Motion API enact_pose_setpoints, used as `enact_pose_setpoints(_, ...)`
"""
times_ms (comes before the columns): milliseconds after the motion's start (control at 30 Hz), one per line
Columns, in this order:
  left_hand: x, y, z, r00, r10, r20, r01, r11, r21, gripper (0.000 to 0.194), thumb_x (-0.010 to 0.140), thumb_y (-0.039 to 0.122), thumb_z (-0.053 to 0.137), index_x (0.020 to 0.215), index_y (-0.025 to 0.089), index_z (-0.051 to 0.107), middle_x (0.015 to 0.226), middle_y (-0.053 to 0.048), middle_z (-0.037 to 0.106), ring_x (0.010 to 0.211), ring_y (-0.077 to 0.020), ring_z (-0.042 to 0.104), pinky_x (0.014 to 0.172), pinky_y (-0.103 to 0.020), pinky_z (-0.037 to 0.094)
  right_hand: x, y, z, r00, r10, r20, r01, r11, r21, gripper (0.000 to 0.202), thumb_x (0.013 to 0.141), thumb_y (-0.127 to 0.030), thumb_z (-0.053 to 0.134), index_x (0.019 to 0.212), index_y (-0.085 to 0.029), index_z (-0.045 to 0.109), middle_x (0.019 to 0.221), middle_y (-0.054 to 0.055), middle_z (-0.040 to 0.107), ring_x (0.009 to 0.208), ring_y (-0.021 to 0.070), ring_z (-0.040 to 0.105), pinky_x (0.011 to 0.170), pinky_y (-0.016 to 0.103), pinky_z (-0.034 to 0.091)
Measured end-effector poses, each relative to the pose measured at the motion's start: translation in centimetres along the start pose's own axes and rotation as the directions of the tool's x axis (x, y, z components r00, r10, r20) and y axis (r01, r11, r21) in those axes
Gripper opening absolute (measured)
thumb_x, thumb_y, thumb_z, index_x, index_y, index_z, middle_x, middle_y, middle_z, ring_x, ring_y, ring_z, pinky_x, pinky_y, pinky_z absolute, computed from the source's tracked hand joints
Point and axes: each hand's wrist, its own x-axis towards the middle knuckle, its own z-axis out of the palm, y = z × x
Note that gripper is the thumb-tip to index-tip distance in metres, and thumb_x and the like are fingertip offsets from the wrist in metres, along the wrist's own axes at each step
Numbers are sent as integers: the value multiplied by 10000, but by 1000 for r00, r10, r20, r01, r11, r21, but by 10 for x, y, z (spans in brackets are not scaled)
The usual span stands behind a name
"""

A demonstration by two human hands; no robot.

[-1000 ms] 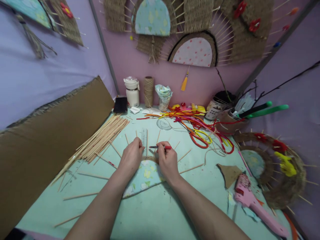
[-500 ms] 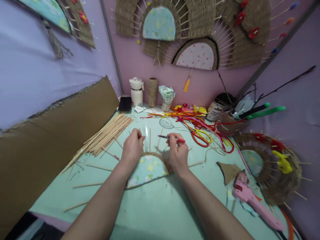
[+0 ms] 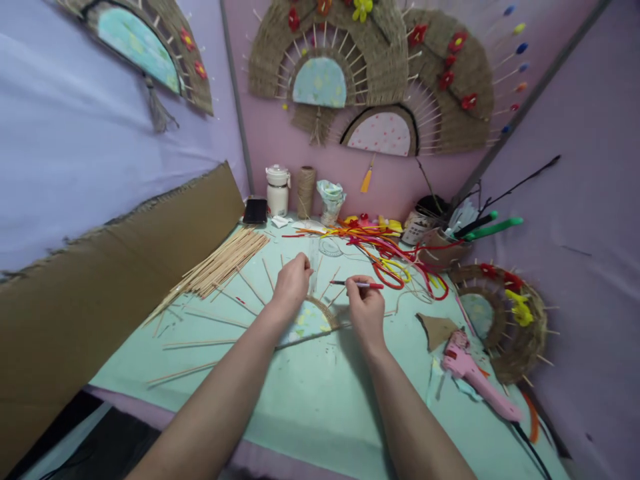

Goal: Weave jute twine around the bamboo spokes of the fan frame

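My left hand (image 3: 291,283) is closed in a pinch on a clear ruler (image 3: 313,267), which stretches away from me beside a thin stick. In my right hand (image 3: 367,308) is a red pen (image 3: 371,285), its dark tip pointing left toward the ruler. Between and below the hands lies a half-round fan base (image 3: 311,321) covered in blue-green floral cloth with a brown rim. Thin wooden sticks (image 3: 200,345) fan out around it. My left forearm and hand hide part of the base and some sticks.
A pile of sticks (image 3: 215,261) lies by a cardboard panel (image 3: 125,247). Orange-handled scissors (image 3: 387,275) rest among coloured pipe cleaners (image 3: 360,233). At right are a cardboard scrap (image 3: 434,331), a pink glue gun (image 3: 477,380) and a woven fan (image 3: 520,340). A twine spool (image 3: 306,193) stands behind.
The head view has shifted. My left hand and the ruler have moved right across the fan base, and my right hand with the pen sits slightly farther from its rim.
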Motion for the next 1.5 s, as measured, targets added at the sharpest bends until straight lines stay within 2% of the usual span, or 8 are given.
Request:
enact_pose_setpoints(100,1,-12,9,1000,-18,3,18,1000,18,20,829,214,518,820,203,532,797,-39,635,761,-183,570,659,-279,370,-2,2,5,999,1,42,0,1000,-10,246,833,-417,521,815,-173,546,597,-39,500,550,123,459,552,243,374)
enact_pose_setpoints(233,0,-20,12,998,24,53,-27,998,60,17,825,205,519,829,202,535,803,-48,643,772,-190,582,653,-273,367,0,-4,17,999,27,26,-27,1000,-9,241,831,-417,521,797,-179,541,585,-37,516,542,127,464,556,248,370)
enact_pose_setpoints(367,-1,-22,14,997,52,57,-57,994,92,35,830,218,504,846,212,535,806,-44,641,782,-197,586,662,-278,369,3,-6,31,990,138,-43,-133,986,100,234,811,-399,525,731,-179,520,582,-38,498,530,116,439,546,244,364)
enact_pose_setpoints(433,-2,-22,14,996,57,68,-63,994,92,41,833,222,499,852,217,536,806,-41,641,783,-197,587,663,-278,371,3,-2,35,982,164,-93,-146,974,171,222,809,-392,518,737,-182,505,585,-47,477,529,109,424,546,238,364)
enact_pose_setpoints(500,-2,-22,15,995,55,86,-62,994,88,41,830,219,503,850,218,539,804,-42,641,777,-196,586,656,-276,368,2,1,36,981,158,-111,-135,973,188,212,809,-389,518,761,-183,503,589,-54,464,529,105,416,544,234,361)
enact_pose_setpoints(867,1,-26,18,993,41,114,-54,993,106,68,824,211,530,876,207,574,804,-49,647,775,-197,581,647,-277,357,-7,4,36,994,109,-28,-106,988,110,210,833,-390,505,803,-186,540,599,-49,480,546,111,434,544,229,357)
enact_pose_setpoints(1100,2,-26,19,996,46,81,-54,994,99,57,825,208,529,864,206,570,806,-45,650,775,-195,586,640,-271,357,-10,14,40,999,39,-18,-37,995,91,248,836,-418,474,822,-186,562,599,-31,498,589,137,460,561,245,369)
enact_pose_setpoints(1500,1,-26,19,991,63,121,-67,997,31,43,831,176,475,835,211,499,780,-33,625,743,-174,576,616,-255,333,-9,9,39,998,53,-24,-52,997,56,211,839,-379,475,812,-185,552,601,-44,488,549,124,446,555,236,361)
